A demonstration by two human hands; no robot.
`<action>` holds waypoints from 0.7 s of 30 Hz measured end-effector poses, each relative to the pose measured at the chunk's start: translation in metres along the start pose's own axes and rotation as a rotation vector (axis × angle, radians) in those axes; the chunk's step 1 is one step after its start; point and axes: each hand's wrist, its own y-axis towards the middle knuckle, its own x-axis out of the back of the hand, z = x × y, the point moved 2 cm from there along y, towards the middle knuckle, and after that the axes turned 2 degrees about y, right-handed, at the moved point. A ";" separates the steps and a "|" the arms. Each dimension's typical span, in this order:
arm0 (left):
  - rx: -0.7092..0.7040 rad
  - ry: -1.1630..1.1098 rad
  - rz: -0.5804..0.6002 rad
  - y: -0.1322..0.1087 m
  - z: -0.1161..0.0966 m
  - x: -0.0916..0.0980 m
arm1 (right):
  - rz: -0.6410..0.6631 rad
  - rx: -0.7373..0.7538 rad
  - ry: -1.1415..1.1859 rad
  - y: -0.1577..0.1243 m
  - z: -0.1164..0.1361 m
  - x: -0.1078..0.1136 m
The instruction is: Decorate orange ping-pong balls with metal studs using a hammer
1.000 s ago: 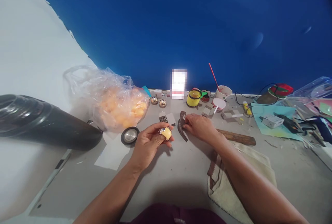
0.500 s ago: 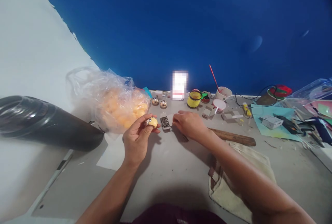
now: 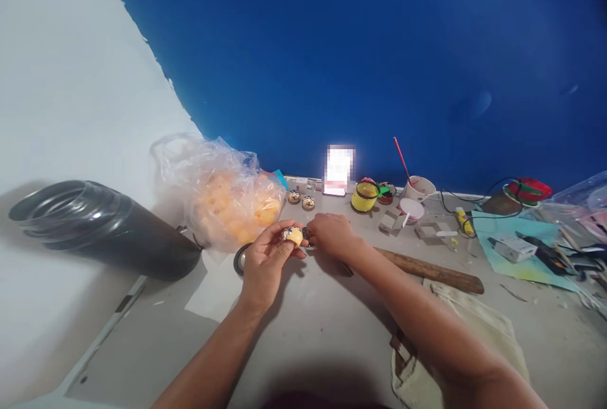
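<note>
My left hand (image 3: pixel 263 270) grips a small yellow ball (image 3: pixel 294 238) between thumb and fingers. Shiny metal pieces cover its upper left part, while the near side is bare. Just to the right, my right hand (image 3: pixel 334 235) is over the small box (image 3: pixel 311 241) of metal pieces and hides most of it. The right fingers are drawn together downward; what they hold, if anything, is hidden. Farther back, two balls (image 3: pixel 294 196) covered in shiny pieces sit side by side on the table.
A clear bag (image 3: pixel 218 200) of yellow balls lies left, beside a dark cylinder (image 3: pixel 142 232). Behind my hands stands a bright blurred screen (image 3: pixel 338 169). A yellow pot (image 3: pixel 364 198), paper cup (image 3: pixel 420 189), wooden stick (image 3: pixel 436 270) and cloth (image 3: pixel 478 327) are to the right.
The right hand has moved from beside the box to over it. The left hand with the ball has come closer to it. The whole view has shifted slightly.
</note>
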 end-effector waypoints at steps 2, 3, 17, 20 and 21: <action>-0.026 0.044 -0.009 -0.001 0.000 0.002 | -0.041 -0.031 0.005 -0.013 -0.013 0.004; -0.044 0.075 -0.018 -0.001 0.000 0.002 | -0.055 -0.054 0.002 -0.022 -0.021 0.004; -0.046 0.245 -0.001 -0.001 0.013 -0.002 | -0.166 -0.203 0.081 -0.072 -0.067 -0.040; -0.065 0.312 0.033 0.001 0.017 0.000 | -0.367 -0.106 0.238 -0.090 -0.064 -0.022; -0.068 0.339 0.057 0.002 0.018 0.001 | -0.452 -0.076 0.277 -0.097 -0.061 -0.015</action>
